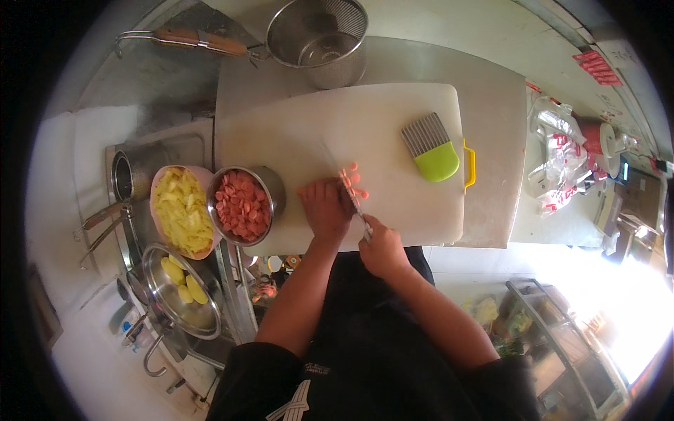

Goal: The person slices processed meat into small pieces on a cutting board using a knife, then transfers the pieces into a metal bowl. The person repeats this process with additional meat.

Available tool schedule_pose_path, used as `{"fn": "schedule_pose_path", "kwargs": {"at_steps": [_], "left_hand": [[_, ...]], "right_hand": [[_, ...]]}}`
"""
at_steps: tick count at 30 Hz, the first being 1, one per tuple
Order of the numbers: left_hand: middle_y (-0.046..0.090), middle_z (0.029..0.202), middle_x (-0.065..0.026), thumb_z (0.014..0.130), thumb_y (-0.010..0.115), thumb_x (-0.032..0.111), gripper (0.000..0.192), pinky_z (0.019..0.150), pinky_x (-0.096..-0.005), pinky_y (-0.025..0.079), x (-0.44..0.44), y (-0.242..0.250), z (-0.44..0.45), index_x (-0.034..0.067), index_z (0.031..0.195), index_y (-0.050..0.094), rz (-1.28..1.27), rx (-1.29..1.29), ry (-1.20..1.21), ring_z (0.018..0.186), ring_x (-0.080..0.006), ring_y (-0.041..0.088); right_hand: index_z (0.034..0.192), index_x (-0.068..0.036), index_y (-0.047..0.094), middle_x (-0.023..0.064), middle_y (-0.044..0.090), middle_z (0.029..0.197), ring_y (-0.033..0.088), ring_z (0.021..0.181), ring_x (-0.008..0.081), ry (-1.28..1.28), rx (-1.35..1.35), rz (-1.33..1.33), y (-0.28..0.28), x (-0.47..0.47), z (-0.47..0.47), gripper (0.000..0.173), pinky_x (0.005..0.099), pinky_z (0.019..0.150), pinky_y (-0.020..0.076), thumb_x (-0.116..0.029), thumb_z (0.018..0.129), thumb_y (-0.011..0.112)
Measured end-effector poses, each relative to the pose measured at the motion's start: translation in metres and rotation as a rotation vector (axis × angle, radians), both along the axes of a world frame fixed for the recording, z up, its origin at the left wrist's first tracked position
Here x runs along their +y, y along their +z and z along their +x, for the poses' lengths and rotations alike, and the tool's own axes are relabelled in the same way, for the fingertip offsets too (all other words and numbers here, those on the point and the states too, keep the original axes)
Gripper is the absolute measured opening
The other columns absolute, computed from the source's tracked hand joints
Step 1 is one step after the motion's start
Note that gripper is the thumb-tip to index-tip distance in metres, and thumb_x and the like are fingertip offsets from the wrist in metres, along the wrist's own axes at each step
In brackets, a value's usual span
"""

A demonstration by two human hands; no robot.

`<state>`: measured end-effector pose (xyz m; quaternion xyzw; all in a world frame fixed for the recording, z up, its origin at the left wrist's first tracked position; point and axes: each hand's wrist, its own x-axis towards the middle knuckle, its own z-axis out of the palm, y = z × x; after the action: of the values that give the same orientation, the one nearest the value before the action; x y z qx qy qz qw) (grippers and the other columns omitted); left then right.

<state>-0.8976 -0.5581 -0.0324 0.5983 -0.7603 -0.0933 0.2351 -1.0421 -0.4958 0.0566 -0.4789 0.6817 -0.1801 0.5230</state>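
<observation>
My left hand [327, 210] lies palm down on the white cutting board [400, 210], holding a pink sausage that it mostly covers. One pinkish end [300, 191] peeks out at the hand's left edge. In my right hand [385, 246] is the handle of a kitchen knife [354, 196]. Its blade, partly blurred, slants up and left just beside the left fingers. Several cut sausage slices [357, 179] lie against the blade's right side. Left of my hands, a steel pot [279, 202] holds a heap of round sausage slices [242, 205].
A green-handled crinkle cutter [438, 160] rests on the board's right side. Behind stands a mesh strainer basket [339, 71]. At left are a pink tub [157, 210] of yellow chopped pieces and a steel bowl [197, 318] with peeled potatoes [174, 271]. Plastic bags [561, 152] lie far right.
</observation>
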Motion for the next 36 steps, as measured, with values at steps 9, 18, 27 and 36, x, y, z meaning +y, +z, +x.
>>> {"fn": "schedule_pose_path", "kwargs": {"at_steps": [9,18,27,36], "left_hand": [[0.065,0.101,-0.0082,0.09,0.064,0.019,0.013,0.09,-0.0481,0.039,0.002,0.003,-0.001,0.01,0.098,0.061,0.094,-0.031,0.058,0.097,-0.0307,0.06],[0.065,0.101,-0.0104,0.09,0.063,0.018,0.012,0.087,-0.0484,0.04,0.001,0.006,-0.003,0.008,0.096,0.061,-0.061,0.008,0.043,0.095,-0.0321,0.059],[0.065,0.1,-0.0097,0.091,0.062,0.02,0.013,0.087,-0.0478,0.041,0.0,0.005,0.0,0.008,0.095,0.061,0.016,0.106,0.069,0.094,-0.0317,0.06],[0.064,0.097,-0.01,0.091,0.061,0.019,0.012,0.088,-0.0475,0.04,-0.002,0.005,-0.002,0.008,0.095,0.059,-0.053,0.042,0.035,0.094,-0.0318,0.059]], "right_hand": [[0.127,0.002,0.058,0.0318,0.068,0.097,0.064,0.099,0.0504,0.033,-0.007,0.137,0.044,0.019,-0.013,0.043,0.0522,0.089,0.0525,-0.009,0.085,0.059],[0.122,0.003,0.059,0.0341,0.067,0.102,0.063,0.102,0.052,0.045,0.012,0.036,0.016,0.007,-0.003,0.04,0.0546,0.092,0.0507,-0.008,0.084,0.058],[0.123,0.003,0.061,0.0345,0.067,0.105,0.062,0.105,0.0516,0.034,-0.008,0.063,0.025,0.007,-0.013,0.041,0.053,0.095,0.0491,-0.008,0.083,0.058],[0.117,0.003,0.061,0.0325,0.068,0.101,0.063,0.101,0.0519,0.102,0.04,0.295,0.049,0.014,-0.012,0.036,0.0544,0.091,0.0515,-0.008,0.084,0.059]]}}
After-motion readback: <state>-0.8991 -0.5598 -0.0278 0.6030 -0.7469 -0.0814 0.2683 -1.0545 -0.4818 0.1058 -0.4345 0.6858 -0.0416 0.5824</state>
